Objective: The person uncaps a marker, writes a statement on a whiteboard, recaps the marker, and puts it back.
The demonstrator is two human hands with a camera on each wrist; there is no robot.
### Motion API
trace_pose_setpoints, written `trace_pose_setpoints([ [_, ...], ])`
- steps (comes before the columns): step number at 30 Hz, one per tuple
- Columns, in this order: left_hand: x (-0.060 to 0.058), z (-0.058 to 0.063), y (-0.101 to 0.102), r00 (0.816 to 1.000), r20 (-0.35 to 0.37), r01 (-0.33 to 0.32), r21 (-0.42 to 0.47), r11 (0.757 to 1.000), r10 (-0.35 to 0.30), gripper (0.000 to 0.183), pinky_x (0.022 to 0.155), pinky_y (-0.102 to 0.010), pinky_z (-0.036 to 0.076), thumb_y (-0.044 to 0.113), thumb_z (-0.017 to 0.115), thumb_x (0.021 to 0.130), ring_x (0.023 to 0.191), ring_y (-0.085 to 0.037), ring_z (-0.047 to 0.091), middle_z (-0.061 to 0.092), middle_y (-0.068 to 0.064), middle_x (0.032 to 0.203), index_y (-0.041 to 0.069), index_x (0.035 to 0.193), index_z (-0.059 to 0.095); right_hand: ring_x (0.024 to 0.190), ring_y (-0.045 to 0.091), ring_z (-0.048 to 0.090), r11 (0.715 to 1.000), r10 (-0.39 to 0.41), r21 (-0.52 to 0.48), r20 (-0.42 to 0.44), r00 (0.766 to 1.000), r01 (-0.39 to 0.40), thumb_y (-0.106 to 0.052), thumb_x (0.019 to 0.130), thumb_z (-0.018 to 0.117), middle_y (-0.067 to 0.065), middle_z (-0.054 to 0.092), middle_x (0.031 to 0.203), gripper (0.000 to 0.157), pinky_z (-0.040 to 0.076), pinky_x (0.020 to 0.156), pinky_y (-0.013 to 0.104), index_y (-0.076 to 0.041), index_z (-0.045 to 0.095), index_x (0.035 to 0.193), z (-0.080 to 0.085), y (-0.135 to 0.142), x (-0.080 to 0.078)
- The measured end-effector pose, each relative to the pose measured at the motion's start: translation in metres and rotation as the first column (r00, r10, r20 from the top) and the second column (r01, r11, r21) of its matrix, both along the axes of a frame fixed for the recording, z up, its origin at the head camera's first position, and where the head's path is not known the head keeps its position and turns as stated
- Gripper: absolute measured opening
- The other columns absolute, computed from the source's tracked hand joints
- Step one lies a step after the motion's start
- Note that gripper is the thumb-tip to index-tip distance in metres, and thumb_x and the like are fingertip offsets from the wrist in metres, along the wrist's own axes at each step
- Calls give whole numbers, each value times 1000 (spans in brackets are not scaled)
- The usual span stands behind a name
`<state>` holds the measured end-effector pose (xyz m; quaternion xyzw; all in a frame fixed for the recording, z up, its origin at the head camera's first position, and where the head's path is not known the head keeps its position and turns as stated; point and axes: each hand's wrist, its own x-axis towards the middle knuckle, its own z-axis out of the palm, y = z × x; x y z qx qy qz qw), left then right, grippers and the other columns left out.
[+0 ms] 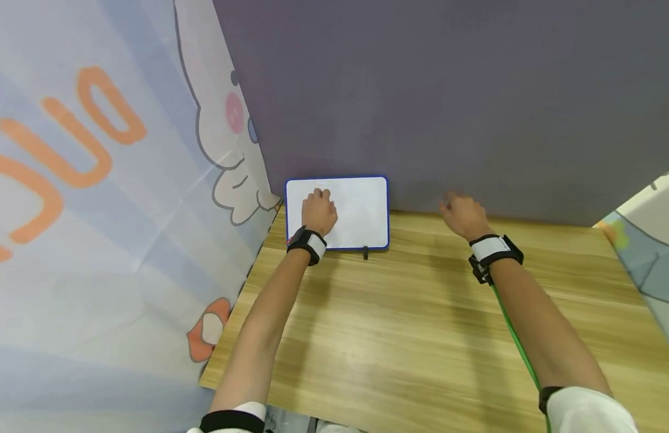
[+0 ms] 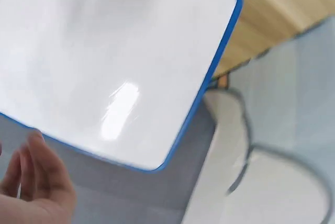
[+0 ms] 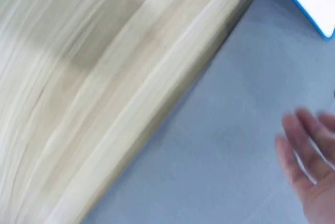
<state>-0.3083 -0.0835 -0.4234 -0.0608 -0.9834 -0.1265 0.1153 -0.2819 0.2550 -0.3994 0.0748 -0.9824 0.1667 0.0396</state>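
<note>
Both our hands are free of any grip we can see: the left hand (image 1: 320,213), fingers loosely bent, is before the whiteboard (image 1: 363,210), contact unclear; the right hand (image 1: 465,216), fingers slightly parted, hovers well apart at the board's 3 o'clock. The blue-rimmed board sits around 11 o'clock on the worktop (image 1: 377,325), a small black piece (image 1: 365,253) at its 5 o'clock, grey panel (image 1: 448,90) at 12, printed cloth (image 1: 150,210) at 9. We judge this a reaching step; the next move likely calls for our left fingers settling on the upper rim.
</note>
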Motion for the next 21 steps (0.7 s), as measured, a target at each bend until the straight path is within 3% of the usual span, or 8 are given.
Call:
trace_pose_setpoints([
  [2, 9, -11, -10, 999, 23, -32, 56, 998, 30, 27, 80, -42, 52, 21, 43, 95, 93, -32, 62, 62, -14, 105, 3, 111, 57, 81, 38, 62, 999, 37, -12, -3, 999, -37, -28, 98, 41, 26, 64, 107, 41, 50, 65, 50, 1, 54, 125, -8, -5, 5],
  [4, 20, -28, -20, 995, 74, -74, 87, 994, 67, 23, 69, -42, 53, 19, 44, 94, 81, -31, 64, 64, -14, 91, 2, 98, 59, 62, 28, 59, 997, 74, -38, -20, 997, -74, -23, 97, 44, 21, 67, 84, 32, 46, 53, 39, 0, 64, 106, -22, -11, 12],
  [7, 40, -55, -34, 977, 168, -146, 92, 985, 129, 24, 64, -41, 52, 20, 44, 94, 75, -31, 63, 64, -14, 84, 3, 89, 60, 49, 16, 44, 986, 134, -93, -20, 991, -135, -20, 96, 47, 10, 55, 61, 27, 34, 48, 28, -2, 62, 82, -52, -22, 30],
  [9, 52, -71, -43, 960, 217, -196, 87, 977, 174, 28, 62, -41, 52, 25, 45, 95, 74, -31, 64, 66, -15, 83, 3, 87, 60, 47, 13, 36, 979, 157, -136, 19, 987, -154, -20, 95, 49, 5, 47, 55, 28, 28, 48, 26, -4, 59, 75, -72, -26, 48],
  [12, 67, -87, -54, 935, 268, -268, 101, 958, 233, 37, 63, -43, 52, 34, 44, 96, 78, -35, 65, 67, -18, 87, 1, 91, 61, 50, 9, 43, 974, 163, -169, 74, 984, -149, -21, 95, 51, 3, 56, 62, 25, 33, 48, 24, -3, 64, 84, -99, -21, 80],
  [15, 75, -96, -64, 926, 261, -309, 106, 945, 273, 45, 66, -46, 52, 40, 42, 97, 81, -37, 65, 67, -20, 90, 0, 94, 61, 54, 9, 51, 981, 118, -163, 80, 990, -104, -21, 95, 52, 8, 65, 71, 25, 40, 49, 26, -1, 66, 95, -118, 1, 108],
  [19, 81, -106, -71, 932, 242, -309, 137, 941, 271, 46, 69, -48, 52, 40, 43, 96, 83, -39, 64, 67, -22, 89, -2, 91, 62, 59, 20, 58, 988, -16, -155, -33, 999, 10, -16, 94, 53, 15, 66, 78, 23, 44, 50, 32, 3, 65, 100, -131, 50, 145],
  [21, 84, -111, -72, 938, 240, -291, 158, 943, 250, 44, 68, -49, 51, 39, 44, 96, 82, -40, 64, 67, -22, 88, -1, 88, 61, 65, 27, 57, 984, -117, -152, -139, 983, 96, -12, 91, 56, 20, 64, 80, 20, 43, 50, 35, 5, 64, 97, -133, 75, 164],
])
